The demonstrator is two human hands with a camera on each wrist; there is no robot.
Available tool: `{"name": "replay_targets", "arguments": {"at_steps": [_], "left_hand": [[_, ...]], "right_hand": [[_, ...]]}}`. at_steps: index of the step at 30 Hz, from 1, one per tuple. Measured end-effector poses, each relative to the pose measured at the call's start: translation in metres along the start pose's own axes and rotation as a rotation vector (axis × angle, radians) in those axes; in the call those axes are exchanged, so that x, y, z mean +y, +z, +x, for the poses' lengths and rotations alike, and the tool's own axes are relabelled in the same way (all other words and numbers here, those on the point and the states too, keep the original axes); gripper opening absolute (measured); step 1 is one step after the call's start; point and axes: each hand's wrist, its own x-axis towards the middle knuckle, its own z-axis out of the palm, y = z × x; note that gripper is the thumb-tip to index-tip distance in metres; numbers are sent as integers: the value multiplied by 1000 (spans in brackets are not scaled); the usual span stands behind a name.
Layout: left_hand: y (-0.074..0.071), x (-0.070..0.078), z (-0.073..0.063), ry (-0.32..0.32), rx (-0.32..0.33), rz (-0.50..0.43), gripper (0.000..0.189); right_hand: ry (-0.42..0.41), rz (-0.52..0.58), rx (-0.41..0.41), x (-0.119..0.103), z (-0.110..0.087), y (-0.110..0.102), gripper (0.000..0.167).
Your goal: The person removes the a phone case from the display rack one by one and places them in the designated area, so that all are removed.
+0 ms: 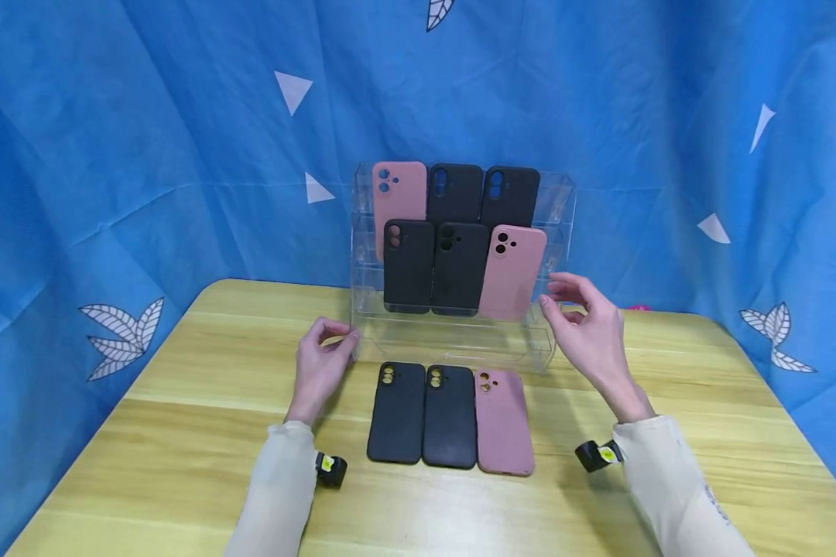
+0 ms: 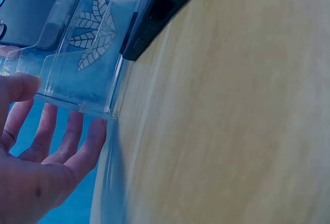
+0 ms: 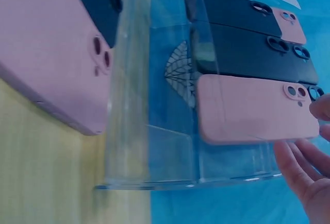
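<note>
A clear acrylic tiered stand (image 1: 453, 340) holds two rows of upright phone cases. Its upper row has a pink case (image 1: 407, 197) and two black ones; in the lower row are two black cases and a pink case (image 1: 514, 271) at the right end. My left hand (image 1: 320, 367) touches the stand's lower left side, fingers fairly straight along the edge in the left wrist view. Beside the lower pink case, my right hand (image 1: 588, 329) has thumb and fingers apart. In the right wrist view, its fingertips (image 3: 289, 157) are at that pink case's edge (image 3: 247, 110).
Two black phone cases (image 1: 395, 414) and a pink one (image 1: 505, 425) lie side by side on the wooden table (image 1: 181, 433), in front of the stand. A blue patterned curtain (image 1: 202, 155) hangs behind the table and along its sides.
</note>
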Motion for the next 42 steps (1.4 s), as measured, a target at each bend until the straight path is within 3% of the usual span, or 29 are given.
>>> {"name": "replay_targets", "arguments": {"at_steps": [12, 25, 33, 42], "left_hand": [[-1, 5, 1, -13, -3, -2, 19], [-2, 4, 1, -12, -12, -4, 21], [0, 2, 1, -8, -14, -5, 18], [0, 2, 1, -18, -7, -19, 17]], "right_hand": [[57, -52, -68, -4, 26, 10, 58], [66, -111, -104, -9, 40, 15, 63], [-38, -106, -35, -3, 36, 18, 56], [-103, -16, -48, -2, 37, 23, 51]]}}
